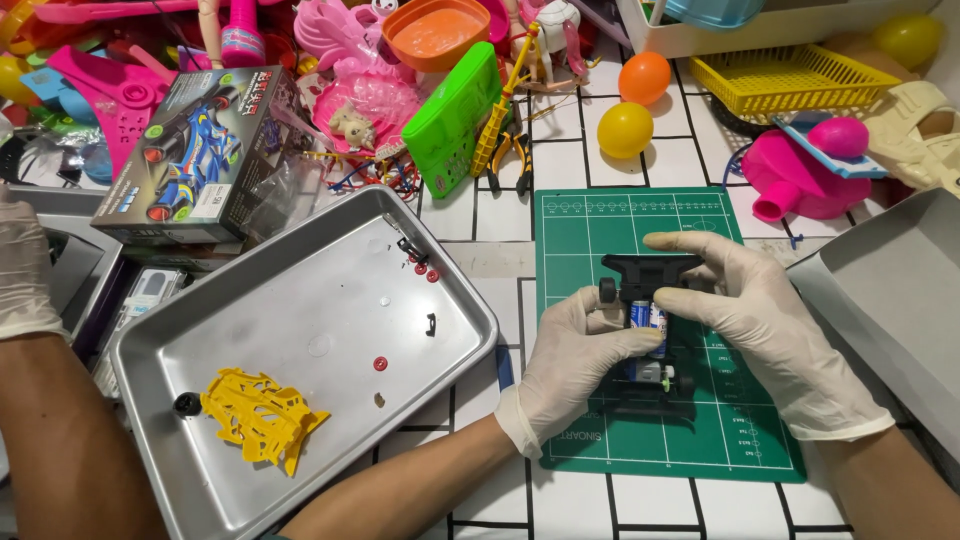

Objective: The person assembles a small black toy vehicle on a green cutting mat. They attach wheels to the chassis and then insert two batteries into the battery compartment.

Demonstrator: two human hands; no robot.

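Hands are working centre-right over the green cutting mat (600,225): left hand (575,365) is cupping the black toy car chassis (650,275) steady, right hand (765,325) pinching its top; the yellow body shell (258,415) is lying parked in the metal tray (300,300), lower left.

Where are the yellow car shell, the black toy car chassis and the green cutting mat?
yellow car shell (258,415), head view, middle of the shell lying in the metal tray.
black toy car chassis (648,272), head view, its upper black frame.
green cutting mat (585,225), head view, bare upper-left part.

White tiled tabletop (500,215), dark grout, bright light.
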